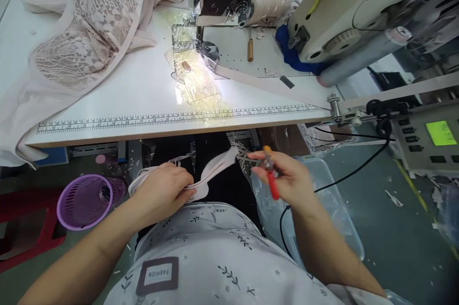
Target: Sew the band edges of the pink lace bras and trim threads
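Over my lap, my left hand point(165, 189) is closed on a pale pink bra piece point(218, 163), whose narrow end sticks out to the right. My right hand point(287, 177) is closed around a small tool point(273, 185) with a red handle and an orange end, held just right of the fabric and apart from it. On the white table point(136, 90) at the left lies a pale lace bra point(89, 37), with more such pieces behind it.
A sewing machine point(322, 23) stands at the back right, a pale strap point(251, 80) running from its foot. A printed ruler point(161, 118) lines the table edge. Below are a purple basket point(84, 202) and a clear plastic bin point(340, 209).
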Motion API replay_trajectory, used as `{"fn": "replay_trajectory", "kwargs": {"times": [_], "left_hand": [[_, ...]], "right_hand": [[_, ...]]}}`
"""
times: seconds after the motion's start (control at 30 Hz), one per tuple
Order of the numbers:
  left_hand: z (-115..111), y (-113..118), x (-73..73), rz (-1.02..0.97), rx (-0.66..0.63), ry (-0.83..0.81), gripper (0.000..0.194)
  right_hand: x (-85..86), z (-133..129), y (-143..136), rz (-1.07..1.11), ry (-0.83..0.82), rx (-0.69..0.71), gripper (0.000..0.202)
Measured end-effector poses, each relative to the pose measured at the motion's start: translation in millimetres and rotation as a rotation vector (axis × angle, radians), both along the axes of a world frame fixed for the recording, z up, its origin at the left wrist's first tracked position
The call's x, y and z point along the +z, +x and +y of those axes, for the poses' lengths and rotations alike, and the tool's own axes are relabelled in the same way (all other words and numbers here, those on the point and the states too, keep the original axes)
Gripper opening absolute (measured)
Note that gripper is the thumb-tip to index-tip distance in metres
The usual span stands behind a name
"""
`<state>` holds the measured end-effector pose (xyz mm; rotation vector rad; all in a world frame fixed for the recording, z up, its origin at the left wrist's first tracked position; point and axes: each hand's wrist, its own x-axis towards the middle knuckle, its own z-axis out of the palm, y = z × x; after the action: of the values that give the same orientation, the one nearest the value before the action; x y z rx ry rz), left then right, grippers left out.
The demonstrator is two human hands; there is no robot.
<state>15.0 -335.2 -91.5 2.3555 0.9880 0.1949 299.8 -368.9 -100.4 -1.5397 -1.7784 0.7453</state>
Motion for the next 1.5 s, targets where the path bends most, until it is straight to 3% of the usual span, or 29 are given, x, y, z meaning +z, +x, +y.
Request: {"fn": "replay_trajectory", "kwargs": {"times": [0.13,0.2,0.3,0.4,0.7,0.87,1.07,1.2,1.37,1.5], "left_hand": [[0.2,8.2,-1.3,0.056,-0.038,0.059,0.021],[0.2,8.0,-2.4,0.073,-0.041,0.093,0.022],[0.3,1.5,-1.8,0.077,-0.055,0.077,0.022],[1.2,-7.4,1.7,0.093,-0.100,0.023,0.027],[1.4,-8.4,7.7,0.157,-0.131,0.141,0.032],[2.6,-25.3,14.8,0.254,-0.130,0.124,0.031],[3.0,-56.5,25.4,0.147,-0.079,0.027,0.028],[-0.9,-69.7,29.1,0.004,0.037,-0.031,0.020],[-2.9,-71.0,36.3,-0.017,0.117,-0.135,0.023],[-2.1,-67.9,41.7,0.001,0.112,-0.113,0.029]], "right_hand": [[-6.7,12.7,-48.7,0.132,-0.165,0.485,0.007],[-12.7,20.4,-66.9,0.105,-0.200,0.577,0.018],[-20.3,28.2,-78.0,0.139,-0.227,0.571,0.032],[-24.5,29.8,-76.5,0.190,-0.258,0.547,0.032],[-29.7,24.0,-82.4,0.323,-0.080,0.527,0.014],[-28.4,25.5,-76.9,0.331,-0.023,0.574,0.002],[-26.6,27.5,-69.1,0.338,0.013,0.606,0.006],[-24.4,27.7,-65.9,0.309,0.043,0.611,0.013],[-17.6,23.9,-64.0,0.267,0.118,0.597,0.018],[-12.4,19.0,-63.8,0.205,0.200,0.574,0.017]]}}
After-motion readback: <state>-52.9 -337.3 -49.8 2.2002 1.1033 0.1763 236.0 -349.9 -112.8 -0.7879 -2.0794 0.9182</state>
